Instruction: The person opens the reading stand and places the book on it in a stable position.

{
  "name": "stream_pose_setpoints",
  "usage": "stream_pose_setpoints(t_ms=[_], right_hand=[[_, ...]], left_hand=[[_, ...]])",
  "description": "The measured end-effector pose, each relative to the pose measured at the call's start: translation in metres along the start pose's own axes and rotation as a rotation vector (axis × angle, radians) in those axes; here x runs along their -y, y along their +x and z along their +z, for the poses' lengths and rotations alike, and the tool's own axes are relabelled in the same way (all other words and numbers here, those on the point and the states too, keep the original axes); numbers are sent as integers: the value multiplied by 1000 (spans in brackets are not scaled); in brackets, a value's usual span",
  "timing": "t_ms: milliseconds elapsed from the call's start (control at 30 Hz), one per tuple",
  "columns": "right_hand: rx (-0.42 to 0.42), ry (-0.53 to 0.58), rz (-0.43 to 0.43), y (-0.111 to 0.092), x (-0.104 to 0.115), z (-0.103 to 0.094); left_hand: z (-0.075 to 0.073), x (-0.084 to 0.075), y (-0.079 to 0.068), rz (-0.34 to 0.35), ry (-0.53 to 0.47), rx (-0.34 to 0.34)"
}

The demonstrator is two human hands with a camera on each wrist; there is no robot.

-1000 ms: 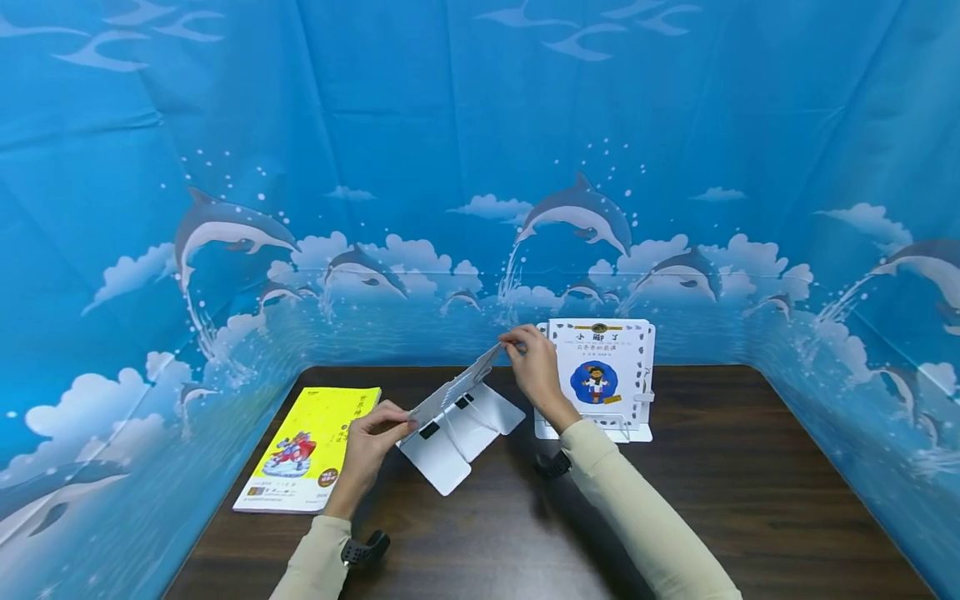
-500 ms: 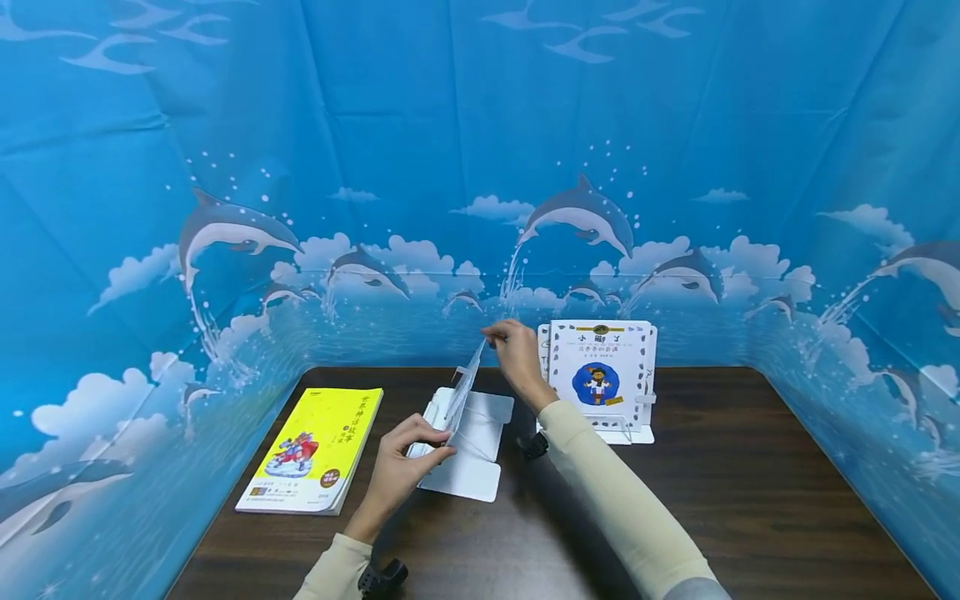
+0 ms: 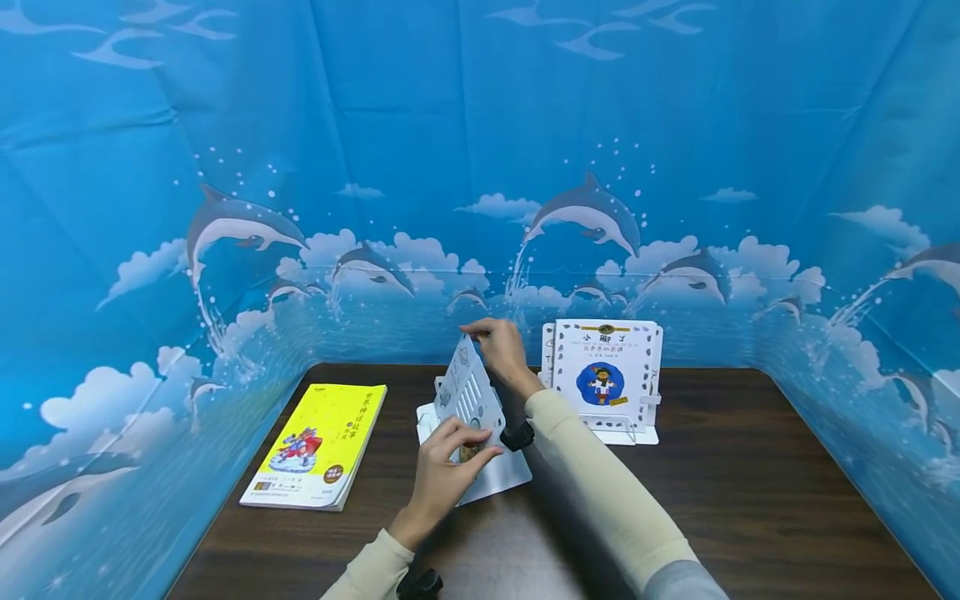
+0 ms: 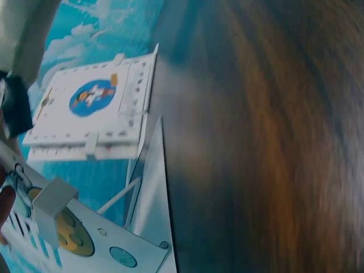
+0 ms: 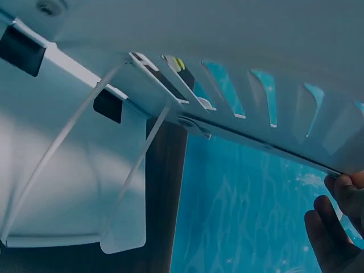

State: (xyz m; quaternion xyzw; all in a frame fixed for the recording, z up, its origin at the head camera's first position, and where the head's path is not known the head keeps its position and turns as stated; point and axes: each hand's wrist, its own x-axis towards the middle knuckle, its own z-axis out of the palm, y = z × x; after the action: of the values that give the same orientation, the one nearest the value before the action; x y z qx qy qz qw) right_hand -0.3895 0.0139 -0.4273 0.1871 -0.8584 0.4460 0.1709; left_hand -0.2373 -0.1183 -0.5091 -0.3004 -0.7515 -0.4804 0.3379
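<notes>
A white metal book stand (image 3: pixel 471 387), with slots and cartoon planet prints, stands raised on its base near the middle of the table. My left hand (image 3: pixel 441 467) pinches the panel's lower part between thumb and fingers. At the top corner, my right hand (image 3: pixel 502 350) pinches the panel's edge. Seen by the left wrist camera, the printed panel (image 4: pixel 102 242) has a small white clip, and its base plate (image 4: pixel 153 196) lies on the wood. Behind the panel, the right wrist view shows wire struts (image 5: pixel 60 139) running down to the base (image 5: pixel 74 176), plus two black pads.
To the right, a white picture book (image 3: pixel 602 367) with a blue round picture rests upright on a second white stand (image 3: pixel 645 435). A yellow book (image 3: pixel 318 442) lies flat at the left of the dark wooden table (image 3: pixel 750 500). A blue dolphin-print curtain (image 3: pixel 420 167) surrounds the table.
The stand has been turned, so its printed front now shows to the head camera. My left hand has moved right and my right hand left, both staying on the panel.
</notes>
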Motion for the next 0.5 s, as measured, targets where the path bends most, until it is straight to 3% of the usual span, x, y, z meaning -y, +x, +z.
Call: stream_pose_setpoints(t_ms=[333, 500], right_hand=[[107, 27, 20, 0, 3, -3], [185, 45, 14, -1, 1, -11]], left_hand=[[13, -6, 3, -5, 59, -45], [11, -4, 5, -45, -36, -9]])
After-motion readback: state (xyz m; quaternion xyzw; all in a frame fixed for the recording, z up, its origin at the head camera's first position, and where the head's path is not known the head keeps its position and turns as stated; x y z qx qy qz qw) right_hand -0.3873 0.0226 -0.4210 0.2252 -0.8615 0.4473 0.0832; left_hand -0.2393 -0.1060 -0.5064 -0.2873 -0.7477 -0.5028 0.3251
